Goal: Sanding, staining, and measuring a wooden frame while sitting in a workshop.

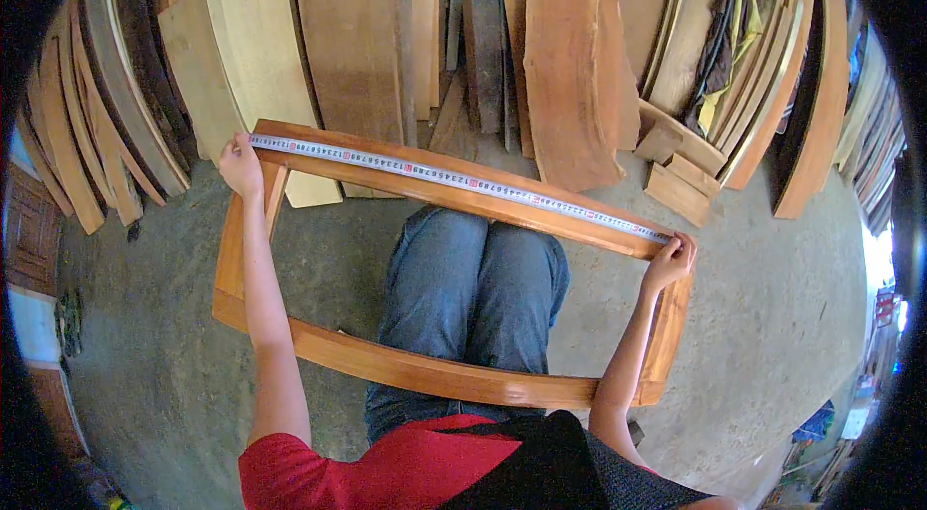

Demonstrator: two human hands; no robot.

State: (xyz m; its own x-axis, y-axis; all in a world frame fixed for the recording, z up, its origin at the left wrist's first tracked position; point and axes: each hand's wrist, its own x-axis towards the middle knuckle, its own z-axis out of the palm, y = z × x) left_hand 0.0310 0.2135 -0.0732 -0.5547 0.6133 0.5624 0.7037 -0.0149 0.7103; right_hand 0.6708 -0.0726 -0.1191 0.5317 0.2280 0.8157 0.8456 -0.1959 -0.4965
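Note:
A rectangular wooden frame (pixel 406 361) with a reddish-brown finish rests across my lap, over my jeans. Along its far rail runs a white measuring tape (pixel 439 172) with black and red markings, stretched nearly the whole length. At the far left corner, my left hand (pixel 240 165) is closed on one end of the tape, fingers pressed to the rail. My right hand (pixel 671 262) pinches the tape at the rail's right end, by the other corner. The tape's very ends are hidden under my fingers. Both forearms cross over the frame's near and side parts.
Tall wooden boards (pixel 570 56) lean in a row against the far side. Small wood blocks (pixel 681 186) lie at their foot, right of the middle. Dark and yellow cloth (pixel 724 56) hangs among the boards. Grey concrete floor (pixel 772 317) surrounds me. A panelled wooden door (pixel 32 225) shows at the left.

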